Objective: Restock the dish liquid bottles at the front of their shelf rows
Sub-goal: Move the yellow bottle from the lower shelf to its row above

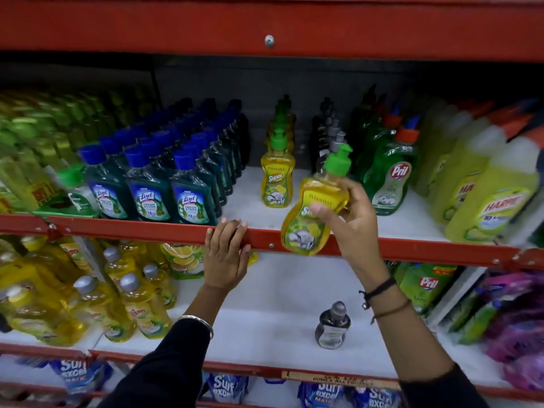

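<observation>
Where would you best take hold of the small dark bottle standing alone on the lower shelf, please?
Grip the dark bottle round its narrow waist just under the grey cap, coming from the front and above. It stands upright with bare white shelf all around it, so nothing blocks the fingers.

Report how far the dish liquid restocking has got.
Done: one yellow Patanjali bottle stands upright heading its row, though set back from the shelf edge. In hand: the right hand holds a second yellow bottle tilted over the red shelf lip, while the left hand rests on that lip. Left: the dark bottle alone on the lower shelf.
</observation>
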`<state>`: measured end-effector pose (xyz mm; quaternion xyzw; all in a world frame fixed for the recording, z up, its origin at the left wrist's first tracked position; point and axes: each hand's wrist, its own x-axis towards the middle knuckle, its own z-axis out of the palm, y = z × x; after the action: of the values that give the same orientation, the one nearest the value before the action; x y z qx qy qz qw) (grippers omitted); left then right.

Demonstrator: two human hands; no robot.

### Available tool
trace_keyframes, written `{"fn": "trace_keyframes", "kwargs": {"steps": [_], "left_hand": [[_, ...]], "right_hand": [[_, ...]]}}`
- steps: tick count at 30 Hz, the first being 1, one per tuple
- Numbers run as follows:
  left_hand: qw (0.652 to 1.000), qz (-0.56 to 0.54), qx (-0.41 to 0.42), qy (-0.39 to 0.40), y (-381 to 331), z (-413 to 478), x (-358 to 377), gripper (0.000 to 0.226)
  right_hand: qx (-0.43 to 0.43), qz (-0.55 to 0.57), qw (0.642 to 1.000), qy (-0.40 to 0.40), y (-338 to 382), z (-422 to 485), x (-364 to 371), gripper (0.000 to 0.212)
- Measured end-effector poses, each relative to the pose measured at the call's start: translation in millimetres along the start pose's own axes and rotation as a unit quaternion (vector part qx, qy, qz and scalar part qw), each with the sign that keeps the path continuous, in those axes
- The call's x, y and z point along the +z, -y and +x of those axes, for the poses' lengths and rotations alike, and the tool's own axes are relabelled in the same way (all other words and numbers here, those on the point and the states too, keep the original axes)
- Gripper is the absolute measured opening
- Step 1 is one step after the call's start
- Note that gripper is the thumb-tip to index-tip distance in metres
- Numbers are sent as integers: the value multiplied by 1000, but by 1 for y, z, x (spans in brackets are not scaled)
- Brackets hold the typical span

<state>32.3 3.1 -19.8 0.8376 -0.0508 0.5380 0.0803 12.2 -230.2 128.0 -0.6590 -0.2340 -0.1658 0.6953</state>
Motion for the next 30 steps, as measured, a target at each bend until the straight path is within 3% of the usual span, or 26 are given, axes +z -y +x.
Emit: {"fn": "trace_keyframes", "kwargs": {"steps": [4,12,22,30], "left_hand": [[1000,-5,6,-6,-1,2,-1,41],[1000,-5,11,-25,0,3,2,41],[998,8,28,-49,2,3,9,41],[998,9,34,-59,3,0,12,42]], "right_hand": [[-23,-42,999,-27,-6,33,14,51],[1,-161,986,33,-42,58,48,55],[8,-229,973,38,-52,50,54,66],[-37,-86,992,-80,-37,-26,11,31]]}}
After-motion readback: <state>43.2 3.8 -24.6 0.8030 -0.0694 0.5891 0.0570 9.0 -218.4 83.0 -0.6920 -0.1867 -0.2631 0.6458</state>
